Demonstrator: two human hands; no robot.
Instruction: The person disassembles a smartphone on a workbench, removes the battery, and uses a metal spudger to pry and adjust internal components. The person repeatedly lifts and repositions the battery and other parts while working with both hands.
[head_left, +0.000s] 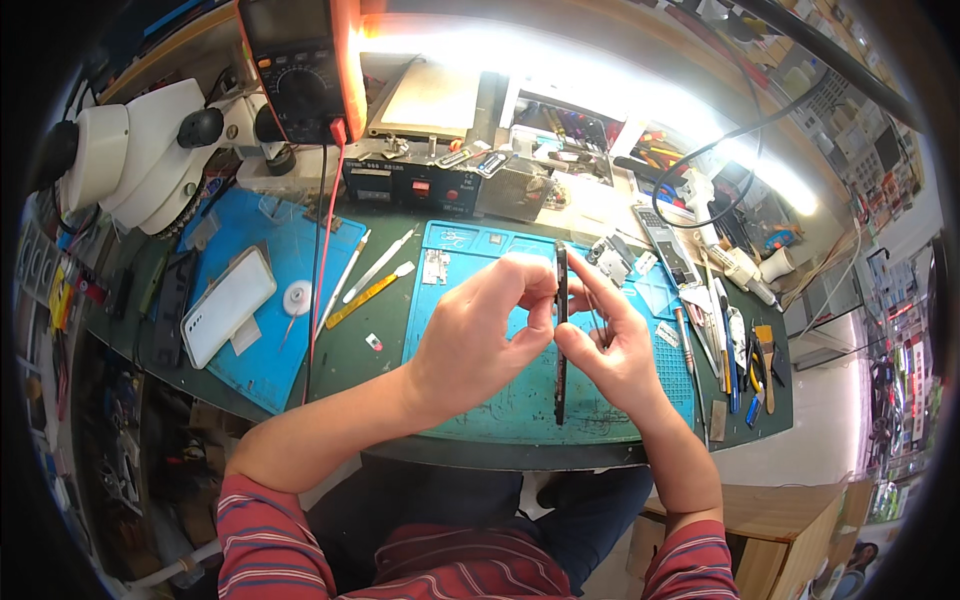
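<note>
A thin dark phone-like part (561, 375), likely a phone body or frame, stands edge-on above the blue repair mat (465, 420). My right hand (619, 349) grips it from the right, with thumb and fingers along its side. My left hand (480, 337) is at its left face, thumb and forefinger curled close together; whether they pinch something small or the part itself is hidden. A thin dark strand, perhaps a cable, shows by my right fingers. Behind the hands lie a metal phone bracket (611, 259) and small metal parts (436, 267) on the mat.
Left are a white phone (229, 306), a solder wick spool (298, 298), tweezers (381, 264) and a yellow-handled brush (367, 296). Multimeter leads (325, 247) hang there from an orange multimeter (300, 75). A microscope (142, 157) overhangs the left. Right are pliers (756, 371), screwdrivers and an opened phone (667, 244).
</note>
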